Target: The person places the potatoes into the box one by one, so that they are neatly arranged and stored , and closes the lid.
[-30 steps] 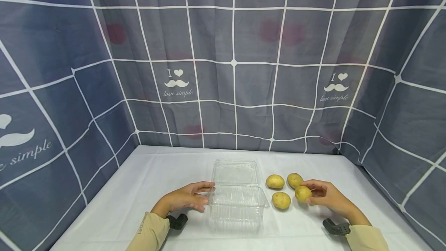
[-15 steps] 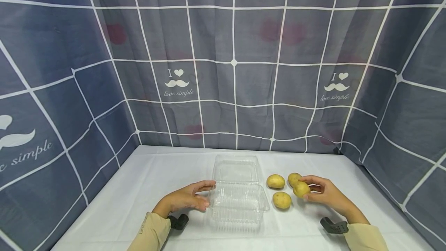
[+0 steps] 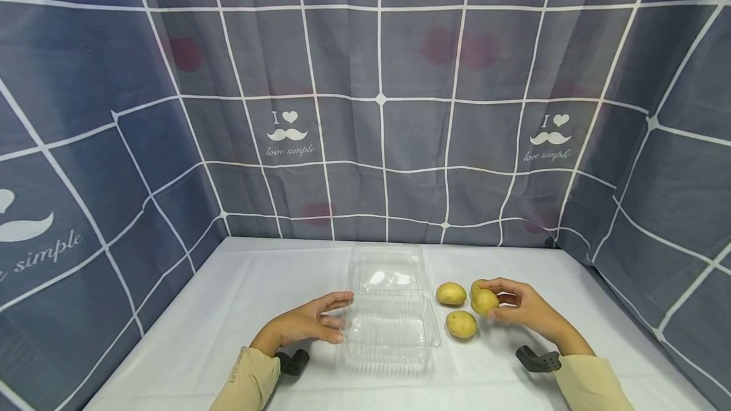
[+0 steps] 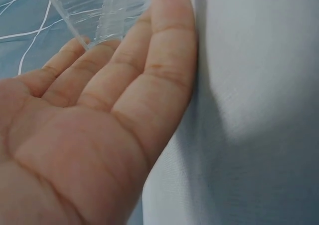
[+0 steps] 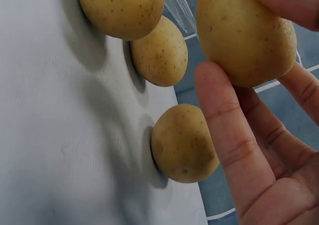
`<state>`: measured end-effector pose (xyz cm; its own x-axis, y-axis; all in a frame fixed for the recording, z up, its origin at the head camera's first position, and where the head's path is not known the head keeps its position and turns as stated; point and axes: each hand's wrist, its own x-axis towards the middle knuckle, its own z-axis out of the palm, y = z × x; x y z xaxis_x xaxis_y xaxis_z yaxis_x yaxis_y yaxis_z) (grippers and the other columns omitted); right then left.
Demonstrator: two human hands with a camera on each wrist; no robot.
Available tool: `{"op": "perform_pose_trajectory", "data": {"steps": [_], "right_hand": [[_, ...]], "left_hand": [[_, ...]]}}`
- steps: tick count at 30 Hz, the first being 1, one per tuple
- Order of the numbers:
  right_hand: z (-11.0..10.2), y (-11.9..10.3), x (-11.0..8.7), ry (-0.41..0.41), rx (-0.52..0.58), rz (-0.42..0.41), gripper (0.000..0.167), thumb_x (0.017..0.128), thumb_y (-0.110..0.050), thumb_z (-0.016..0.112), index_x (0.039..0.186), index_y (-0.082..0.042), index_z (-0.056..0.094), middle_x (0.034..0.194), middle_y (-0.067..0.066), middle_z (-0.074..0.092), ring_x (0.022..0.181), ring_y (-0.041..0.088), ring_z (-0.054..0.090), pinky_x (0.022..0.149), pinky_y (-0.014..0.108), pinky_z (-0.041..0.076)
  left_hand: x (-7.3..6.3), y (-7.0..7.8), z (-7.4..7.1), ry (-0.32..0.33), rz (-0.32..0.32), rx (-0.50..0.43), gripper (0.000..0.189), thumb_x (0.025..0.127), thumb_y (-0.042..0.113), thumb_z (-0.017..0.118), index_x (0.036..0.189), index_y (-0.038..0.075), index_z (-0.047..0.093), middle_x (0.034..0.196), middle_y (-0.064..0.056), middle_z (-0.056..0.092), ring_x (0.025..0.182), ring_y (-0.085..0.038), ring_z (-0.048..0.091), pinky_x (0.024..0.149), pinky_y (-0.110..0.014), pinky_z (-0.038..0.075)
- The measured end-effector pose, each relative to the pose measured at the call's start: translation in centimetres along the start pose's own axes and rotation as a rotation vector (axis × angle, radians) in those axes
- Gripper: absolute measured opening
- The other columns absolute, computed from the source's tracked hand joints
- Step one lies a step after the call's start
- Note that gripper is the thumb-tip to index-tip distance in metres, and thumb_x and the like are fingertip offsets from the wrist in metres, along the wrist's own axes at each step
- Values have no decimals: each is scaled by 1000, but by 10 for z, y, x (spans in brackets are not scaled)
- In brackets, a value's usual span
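A clear plastic clamshell box [image 3: 388, 328] stands on the table with its lid [image 3: 385, 268] folded back away from me. My left hand [image 3: 308, 322] is at the box's left side, fingers extended toward its wall; in the left wrist view the fingertips meet the plastic edge [image 4: 112, 15]. My right hand [image 3: 528, 309] pinches a yellow potato [image 5: 244, 33] between thumb and fingers, raised off the cloth in the right wrist view. Behind it, a second potato [image 3: 477, 285] is partly hidden. Two more potatoes, a far one [image 3: 451, 293] and a near one [image 3: 461, 324], lie right of the box.
White cloth [image 3: 274, 284] covers the table. A dark checked curtain [image 3: 342, 195] encloses the back and both sides. Black straps with camera mounts sit on both wrists, the left one [image 3: 292, 362] and the right one [image 3: 538, 359].
My right hand has lifted the potato slightly and carried it left, now overlapping the one behind. My left hand stays beside the box. The lid appears tilted a little farther back.
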<state>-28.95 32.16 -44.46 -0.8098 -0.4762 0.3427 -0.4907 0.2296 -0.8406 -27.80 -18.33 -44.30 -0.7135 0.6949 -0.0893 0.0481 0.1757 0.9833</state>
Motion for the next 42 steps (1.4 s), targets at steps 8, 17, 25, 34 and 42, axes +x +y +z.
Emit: {"op": "perform_pose_trajectory", "data": {"steps": [8, 17, 25, 34, 42], "right_hand": [[7, -3, 6, -4, 8, -15, 44, 93, 7, 77, 134, 13, 64, 124, -9, 73, 105, 10, 68, 90, 22, 59], [11, -4, 11, 9, 4, -33, 45, 93, 8, 78, 134, 17, 61, 125, -9, 73, 105, 8, 68, 88, 22, 59], [17, -6, 17, 13, 25, -4, 45, 94, 5, 78, 135, 16, 62, 126, -8, 74, 105, 10, 70, 87, 23, 60], [23, -9, 23, -1, 52, 13, 44, 95, 2, 78, 136, 11, 63, 125, -2, 72, 106, 12, 71, 91, 24, 60], [29, -9, 28, 13, 67, 29, 50, 96, 2, 77, 137, 19, 56, 126, -3, 72, 106, 12, 70, 92, 23, 59]], "left_hand": [[3, 1, 0, 1, 13, 16, 102, 93, 9, 86, 169, -6, 19, 174, -34, 16, 149, -54, 43, 115, -51, 52], [7, 1, -1, 6, 20, 30, 104, 93, 10, 86, 170, -5, 17, 174, -34, 15, 150, -55, 41, 117, -55, 49], [8, -1, -1, 11, 20, 28, 102, 92, 6, 87, 170, -3, 21, 175, -34, 13, 152, -57, 37, 117, -55, 49], [10, -2, -1, 23, 25, 57, 103, 91, 7, 88, 170, -1, 21, 176, -30, 12, 153, -56, 36, 119, -59, 45], [15, -3, -2, 31, 32, 67, 107, 90, 7, 88, 170, -3, 18, 178, -27, 11, 154, -55, 35, 121, -60, 43]]}}
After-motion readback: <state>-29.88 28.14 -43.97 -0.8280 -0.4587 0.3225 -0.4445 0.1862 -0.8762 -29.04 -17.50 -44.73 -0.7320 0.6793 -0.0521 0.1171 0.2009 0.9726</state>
